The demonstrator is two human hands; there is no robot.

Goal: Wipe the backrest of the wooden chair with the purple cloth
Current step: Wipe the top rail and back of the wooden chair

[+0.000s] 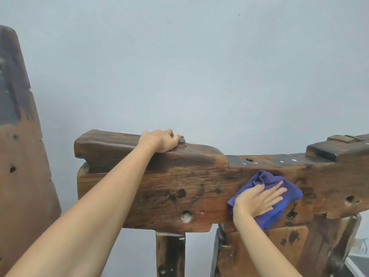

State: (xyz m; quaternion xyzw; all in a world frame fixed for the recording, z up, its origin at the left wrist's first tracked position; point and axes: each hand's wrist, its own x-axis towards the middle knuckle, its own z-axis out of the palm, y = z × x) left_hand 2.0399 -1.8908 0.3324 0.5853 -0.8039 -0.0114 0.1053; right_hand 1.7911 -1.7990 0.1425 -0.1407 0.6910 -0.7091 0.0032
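The wooden chair's backrest [179, 188] is a thick, dark, weathered beam with holes and knots, running across the lower half of the view. My left hand [161, 141] is curled over its top edge left of the middle, gripping it. The purple cloth [279, 214] lies flat against the front face of the beam at the right. My right hand [259, 199] presses on the cloth with its fingers spread, covering its middle.
A second tall wooden backrest [22, 148] stands at the far left. Wooden posts [170, 254] carry the beam from below. A plain pale wall [179, 66] is close behind the chair. A raised block [335, 148] sits on the beam's top at the right.
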